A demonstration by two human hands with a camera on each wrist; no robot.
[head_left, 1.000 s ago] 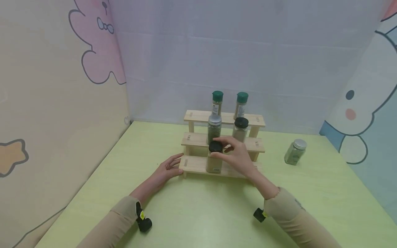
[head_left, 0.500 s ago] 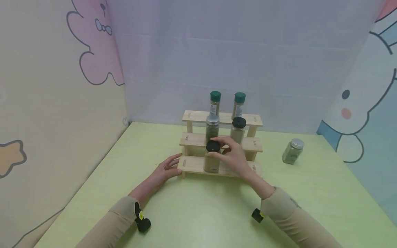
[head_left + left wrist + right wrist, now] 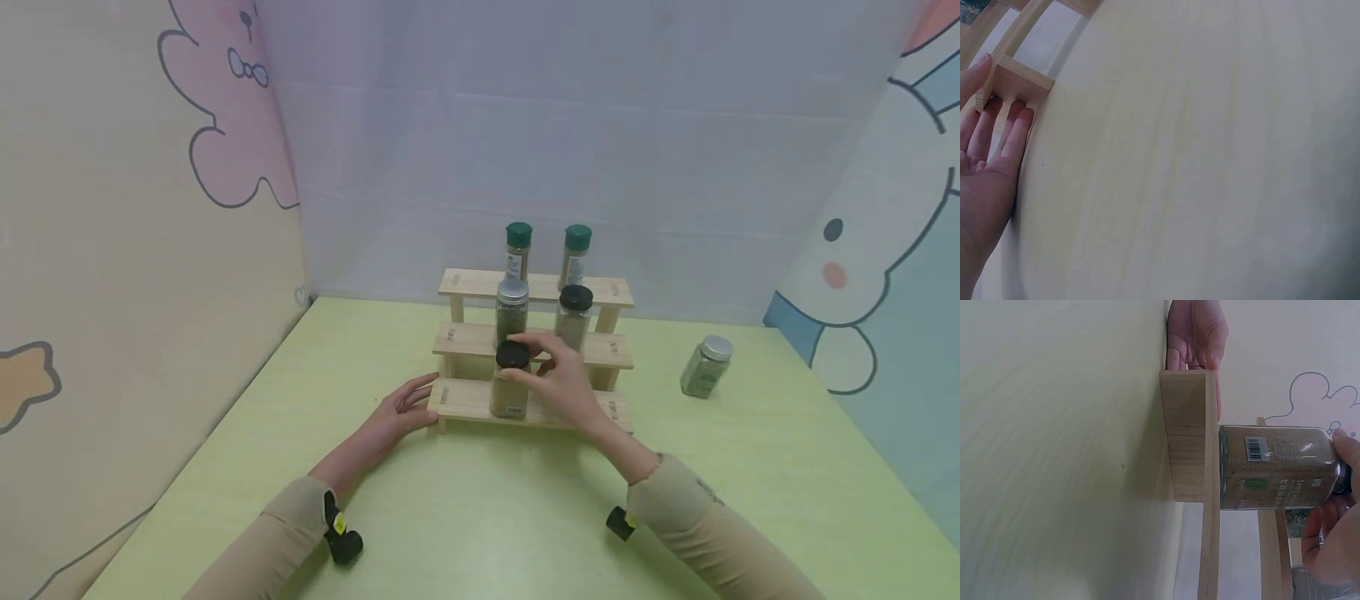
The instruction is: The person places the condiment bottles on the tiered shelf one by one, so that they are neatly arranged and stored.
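Observation:
My right hand [image 3: 564, 385] pinches a square glass spice jar [image 3: 509, 395] around its black lid, thumb on the near side. The jar holds brown powder and stands upright on the bottom step of the wooden spice rack [image 3: 468, 400]. In the right wrist view, the jar's [image 3: 1279, 467] base meets the board. At the rack's left end, my left hand [image 3: 386, 425] touches the bottom step. The left wrist view shows that hand's thumb [image 3: 982, 67] at the board's end and its straight fingers [image 3: 1015, 134] against the side support. Behind stand a silver-lidded jar [image 3: 512, 317] and another black-lidded jar [image 3: 573, 321].
Two green-capped bottles [image 3: 517, 250] stand on the top step. Right of the rack, a silver-lidded jar [image 3: 706, 367] stands apart on the pale green table [image 3: 480, 517]. A white curtain [image 3: 465, 150] hangs behind, with printed side walls.
The view shifts slightly, moving the scene a little left. The hands, the held jar and the rack keep their places relative to each other.

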